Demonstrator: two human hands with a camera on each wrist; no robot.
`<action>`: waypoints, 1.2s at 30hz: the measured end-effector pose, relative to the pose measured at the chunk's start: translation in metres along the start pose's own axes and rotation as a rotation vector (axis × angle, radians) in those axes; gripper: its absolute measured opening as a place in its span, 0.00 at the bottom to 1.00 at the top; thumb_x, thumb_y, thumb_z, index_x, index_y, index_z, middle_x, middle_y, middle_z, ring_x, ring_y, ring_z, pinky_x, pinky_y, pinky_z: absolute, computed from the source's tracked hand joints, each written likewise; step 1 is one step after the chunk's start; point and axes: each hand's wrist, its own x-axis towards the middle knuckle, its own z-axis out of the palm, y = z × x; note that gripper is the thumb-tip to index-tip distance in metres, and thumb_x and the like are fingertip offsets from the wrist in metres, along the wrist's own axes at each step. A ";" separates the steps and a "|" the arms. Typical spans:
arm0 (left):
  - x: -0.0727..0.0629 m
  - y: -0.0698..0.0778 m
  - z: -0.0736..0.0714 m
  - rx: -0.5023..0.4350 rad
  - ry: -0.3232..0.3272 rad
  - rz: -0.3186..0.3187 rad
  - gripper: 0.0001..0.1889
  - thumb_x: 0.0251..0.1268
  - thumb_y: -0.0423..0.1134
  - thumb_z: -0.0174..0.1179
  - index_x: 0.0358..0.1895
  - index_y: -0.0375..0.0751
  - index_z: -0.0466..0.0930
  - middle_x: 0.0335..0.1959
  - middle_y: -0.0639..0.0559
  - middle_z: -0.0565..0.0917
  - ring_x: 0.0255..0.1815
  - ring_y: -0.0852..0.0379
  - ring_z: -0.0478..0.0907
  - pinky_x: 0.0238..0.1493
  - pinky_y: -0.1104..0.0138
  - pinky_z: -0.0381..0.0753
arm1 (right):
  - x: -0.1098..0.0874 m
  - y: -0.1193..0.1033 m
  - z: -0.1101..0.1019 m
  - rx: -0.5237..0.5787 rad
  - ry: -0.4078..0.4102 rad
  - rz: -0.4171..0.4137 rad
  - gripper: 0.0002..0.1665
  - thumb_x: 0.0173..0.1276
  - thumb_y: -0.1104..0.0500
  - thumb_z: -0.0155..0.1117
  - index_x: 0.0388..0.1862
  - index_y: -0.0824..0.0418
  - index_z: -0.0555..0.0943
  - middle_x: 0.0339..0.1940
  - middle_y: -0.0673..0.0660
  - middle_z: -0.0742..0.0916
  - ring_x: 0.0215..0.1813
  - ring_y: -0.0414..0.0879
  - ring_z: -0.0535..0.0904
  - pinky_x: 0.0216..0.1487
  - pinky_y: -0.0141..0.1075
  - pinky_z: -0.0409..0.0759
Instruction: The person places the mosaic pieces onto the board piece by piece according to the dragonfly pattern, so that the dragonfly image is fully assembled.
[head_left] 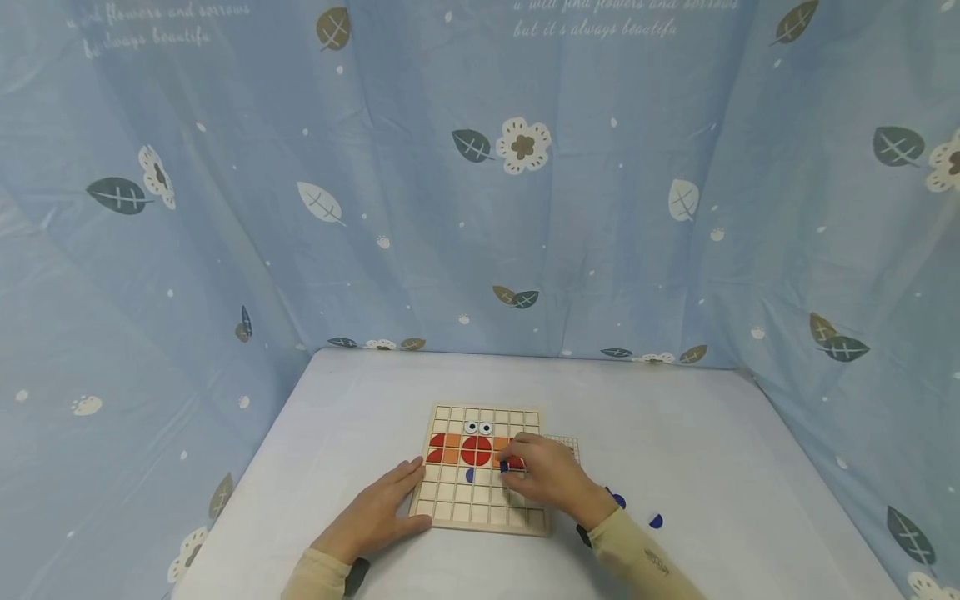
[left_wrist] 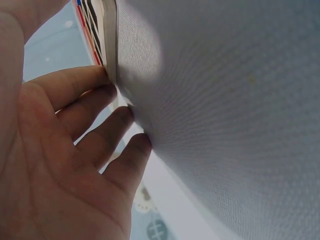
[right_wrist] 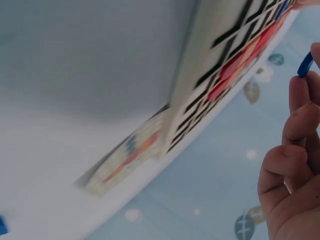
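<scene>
A wooden grid board (head_left: 487,527) lies on the table with red tiles (head_left: 476,451), orange tiles (head_left: 452,448) and two eye tiles (head_left: 478,427) set in its squares. One blue tile (head_left: 470,475) sits below the red circle. My left hand (head_left: 381,510) rests at the board's left edge, its fingertips touching the side and the tabletop in the left wrist view. Over the board's right half, my right hand (head_left: 551,471) pinches a small blue tile (right_wrist: 306,64) between thumb and fingertip. That hand hides some of the tiles on the right.
A printed pattern card (right_wrist: 100,185) lies at the board's right side, partly hidden by the right hand in the head view. Loose blue tiles (head_left: 656,521) lie on the white tabletop (head_left: 660,433) to the right. A blue patterned curtain (head_left: 420,208) hangs behind the table.
</scene>
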 end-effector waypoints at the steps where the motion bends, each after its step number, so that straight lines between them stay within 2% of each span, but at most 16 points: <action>1: 0.000 0.000 0.000 -0.001 -0.002 -0.001 0.47 0.58 0.64 0.69 0.75 0.37 0.68 0.77 0.48 0.66 0.77 0.42 0.62 0.73 0.48 0.67 | 0.003 -0.003 0.001 -0.001 -0.018 0.005 0.14 0.62 0.53 0.76 0.46 0.53 0.89 0.43 0.46 0.87 0.40 0.43 0.85 0.37 0.31 0.83; 8: 0.001 0.000 -0.002 -0.012 -0.005 0.004 0.46 0.59 0.63 0.69 0.75 0.37 0.68 0.77 0.48 0.66 0.77 0.42 0.62 0.73 0.47 0.66 | 0.019 -0.017 0.011 -0.022 -0.112 0.056 0.13 0.63 0.50 0.76 0.45 0.50 0.89 0.43 0.43 0.87 0.42 0.38 0.84 0.41 0.31 0.84; 14: 0.001 -0.001 -0.003 -0.019 0.003 0.014 0.46 0.60 0.62 0.68 0.75 0.37 0.68 0.77 0.47 0.66 0.77 0.41 0.62 0.73 0.47 0.66 | 0.027 -0.021 0.022 -0.030 -0.128 0.048 0.12 0.60 0.53 0.77 0.42 0.51 0.90 0.37 0.42 0.87 0.38 0.33 0.81 0.39 0.28 0.82; 23: 0.000 -0.002 -0.001 -0.021 0.012 0.029 0.46 0.59 0.62 0.68 0.74 0.36 0.68 0.77 0.47 0.67 0.77 0.41 0.62 0.73 0.47 0.66 | 0.032 -0.023 0.034 -0.045 -0.162 0.086 0.08 0.60 0.55 0.77 0.39 0.51 0.90 0.34 0.41 0.85 0.36 0.32 0.76 0.35 0.27 0.80; 36: -0.001 -0.001 -0.002 -0.029 0.006 0.020 0.46 0.60 0.62 0.69 0.74 0.36 0.68 0.77 0.47 0.66 0.77 0.41 0.62 0.73 0.46 0.66 | 0.032 -0.023 0.034 -0.055 -0.175 0.130 0.10 0.59 0.53 0.79 0.40 0.52 0.90 0.33 0.41 0.85 0.36 0.32 0.77 0.35 0.28 0.81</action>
